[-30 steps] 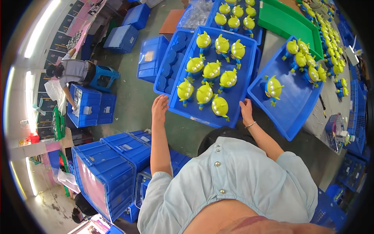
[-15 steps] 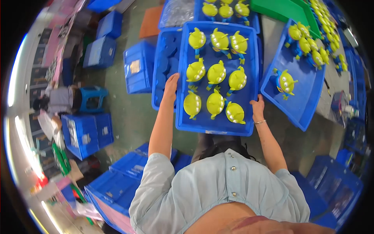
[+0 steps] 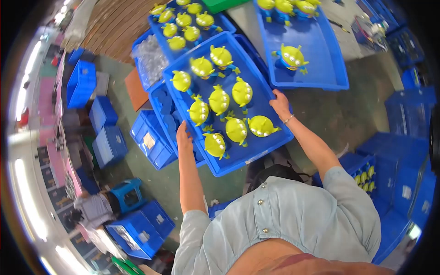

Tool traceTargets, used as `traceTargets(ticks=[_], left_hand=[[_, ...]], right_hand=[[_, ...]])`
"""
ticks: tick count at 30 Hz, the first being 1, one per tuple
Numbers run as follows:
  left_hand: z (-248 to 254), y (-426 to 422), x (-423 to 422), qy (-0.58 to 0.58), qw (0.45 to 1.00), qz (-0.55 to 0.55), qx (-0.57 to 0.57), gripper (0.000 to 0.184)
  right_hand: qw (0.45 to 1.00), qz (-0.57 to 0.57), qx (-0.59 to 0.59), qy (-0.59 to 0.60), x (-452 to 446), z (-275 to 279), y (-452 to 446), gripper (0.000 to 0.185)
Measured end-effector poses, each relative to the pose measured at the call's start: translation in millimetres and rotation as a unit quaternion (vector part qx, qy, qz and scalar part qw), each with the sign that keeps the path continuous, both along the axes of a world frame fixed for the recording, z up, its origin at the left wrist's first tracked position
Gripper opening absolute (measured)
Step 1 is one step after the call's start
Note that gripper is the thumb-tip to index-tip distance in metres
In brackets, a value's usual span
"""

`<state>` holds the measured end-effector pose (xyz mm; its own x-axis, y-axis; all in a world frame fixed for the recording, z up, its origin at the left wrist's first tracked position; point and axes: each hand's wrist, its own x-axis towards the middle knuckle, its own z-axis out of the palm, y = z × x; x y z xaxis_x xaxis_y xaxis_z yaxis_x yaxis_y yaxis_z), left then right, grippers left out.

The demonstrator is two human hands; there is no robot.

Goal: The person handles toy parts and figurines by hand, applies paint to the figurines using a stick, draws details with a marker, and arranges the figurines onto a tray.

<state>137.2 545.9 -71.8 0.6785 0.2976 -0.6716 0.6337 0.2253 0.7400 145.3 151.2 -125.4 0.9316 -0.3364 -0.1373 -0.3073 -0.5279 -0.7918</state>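
A blue tray with several green three-eyed figures in it is held between my two hands. My left hand grips its left side, fingers partly hidden by the rim. On the right side, my right hand has its fingers closed at the tray's edge. Another blue tray with a single figure near its front and more at its far end lies to the right. Beyond the held tray is a blue tray with more figures.
A bag of clear plastic lies at upper left, near an orange-brown box. Blue crates stand on the left floor. A co-worker is at lower left by a blue stool. Stacked blue crates stand at right.
The view has turned, and the surroundings have swung round. The held tray now sits tilted, farther left in view, with both hands still at its sides; its figures have moved with it.
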Motion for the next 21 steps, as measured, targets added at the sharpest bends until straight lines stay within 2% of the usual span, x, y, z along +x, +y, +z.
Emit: traceTargets(ticks=[3,4,5,6,7,9,10,11,13,15,17,20,21], left_hand=[[-11,7,-2,-0.003,1.0,-0.008,-0.001,0.076],[-25,15,-1,0.004,1.0,0.018,0.022,0.068],[-13,12,-6,-0.042,0.998,0.011,0.039,0.054],[-6,11,-11,-0.099,0.991,0.005,0.085,0.049],[-19,27,-10,-0.177,0.97,-0.05,0.158,0.048],[11,9,2,-0.197,0.958,-0.001,0.206,0.043],[33,-1,4,-0.205,0.956,-0.041,0.207,0.042],[49,-23,7,-0.233,0.922,-0.08,0.298,0.04],[87,-87,18,-0.247,0.961,-0.016,0.122,0.037],[109,-165,22,-0.272,0.957,-0.068,0.073,0.035],[124,-255,26,-0.289,0.948,-0.128,0.038,0.034],[126,-416,23,-0.28,0.932,-0.229,0.0,0.034],[110,-461,22,-0.349,0.882,-0.316,-0.036,0.035]], right_hand=[[1.0,0.006,-0.001,0.008,-2,6,-2,0.028],[1.0,0.015,0.011,-0.007,-4,4,-4,0.027],[0.999,0.022,0.021,-0.023,-6,1,-7,0.027],[0.997,0.038,0.043,-0.054,-12,1,-11,0.029],[0.993,0.05,0.058,-0.087,-20,3,-19,0.031],[0.991,0.054,0.056,-0.107,-49,7,-44,0.03],[0.99,0.053,0.043,-0.125,-71,1,-60,0.027],[0.987,0.058,0.034,-0.145,-93,-5,-76,0.023],[0.984,0.056,0.17,-0.016,-143,-18,-117,0.023],[0.965,0.037,0.261,0.004,-200,-39,-155,0.017],[0.965,0.052,0.241,0.09,-247,-49,-204,0.02],[0.964,0.012,0.239,0.116,-311,-17,-299,0.02],[0.967,-0.021,0.226,0.117,-326,-13,-332,0.02]])
